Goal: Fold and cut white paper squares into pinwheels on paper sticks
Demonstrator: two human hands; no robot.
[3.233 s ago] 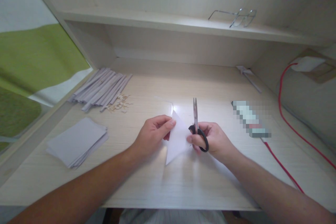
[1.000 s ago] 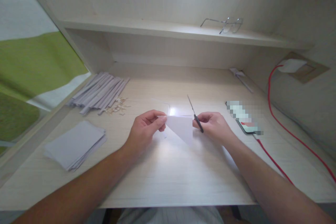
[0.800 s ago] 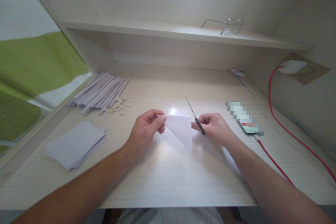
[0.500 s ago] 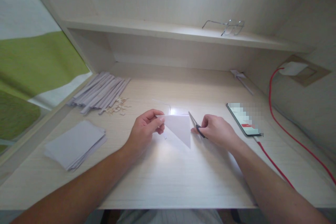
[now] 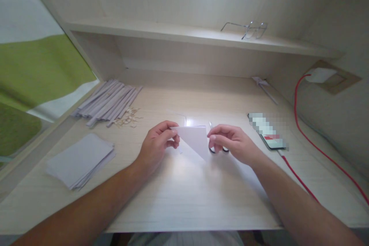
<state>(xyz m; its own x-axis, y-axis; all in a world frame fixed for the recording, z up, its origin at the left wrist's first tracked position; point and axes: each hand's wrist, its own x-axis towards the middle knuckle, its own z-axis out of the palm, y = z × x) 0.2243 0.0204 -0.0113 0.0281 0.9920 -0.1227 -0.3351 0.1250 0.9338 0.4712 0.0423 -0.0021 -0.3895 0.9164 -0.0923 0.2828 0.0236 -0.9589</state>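
My left hand [image 5: 158, 142] is closed in a pinch on the left corner of a folded white paper [image 5: 194, 138], a triangle with its straight edge at the top. My right hand [image 5: 230, 140] is beside the paper's right edge, its fingers loosely curled with the thumb in front. Whether its fingertips touch the paper I cannot tell. Beneath this hand are the scissors [image 5: 226, 150], apparently resting on the desk; their dark finger loops and a blade tip show, and the hand hides the middle.
Rolled paper sticks [image 5: 112, 100] lie at the left, beside small tan scraps [image 5: 128, 117]. Nearer is a stack of white paper [image 5: 80, 159]. On the right are a phone [image 5: 266, 130], a red cable [image 5: 300, 178] and a paper piece [image 5: 261, 81]. Glasses [image 5: 253, 30] sit on the shelf [image 5: 161, 32].
My right hand has let go of the scissors, which now lie beneath it. Its fingers have moved left, up to the paper's right edge. The left hand keeps its pinch.
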